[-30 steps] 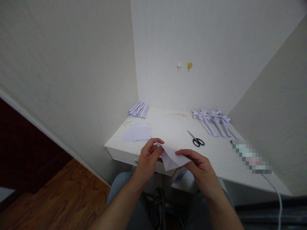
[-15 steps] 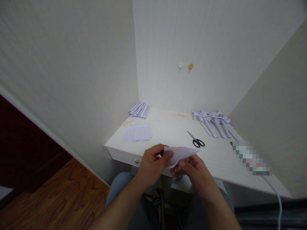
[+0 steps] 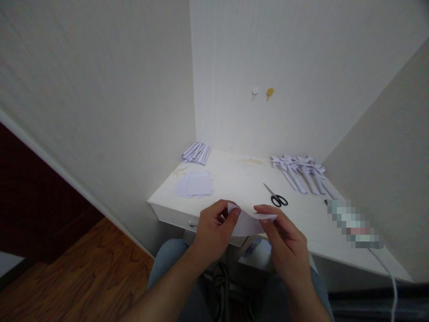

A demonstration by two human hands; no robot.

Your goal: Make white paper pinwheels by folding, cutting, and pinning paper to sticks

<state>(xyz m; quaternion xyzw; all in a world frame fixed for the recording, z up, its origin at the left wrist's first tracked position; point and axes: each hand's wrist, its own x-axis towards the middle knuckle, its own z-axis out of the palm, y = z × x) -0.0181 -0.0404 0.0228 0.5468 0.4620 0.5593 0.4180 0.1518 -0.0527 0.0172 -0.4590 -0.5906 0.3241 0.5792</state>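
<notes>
A sheet of white paper [image 3: 246,223] is held between my two hands, just above the desk's front edge, with its upper edge bent. My left hand [image 3: 216,230] pinches the paper's left corner between thumb and fingers. At the right end, my right hand [image 3: 284,241] grips the paper with the thumb below and a finger above. Scissors with black handles [image 3: 276,197] lie on the desk beyond my right hand. A stack of square white paper sheets [image 3: 199,184] rests on the desk beyond my left hand.
Rolled paper sticks [image 3: 197,153] lie at the back left, near small pale pieces [image 3: 179,171]. Several paper pinwheels [image 3: 300,172] are grouped at the back right. A blurred-out device with a cable [image 3: 355,226] lies on the right of the white desk [image 3: 231,174].
My right hand has moved up and to the right and now grips the paper's right end. The paper has gone from flat and pointed to bent. My left hand keeps its pinch.
</notes>
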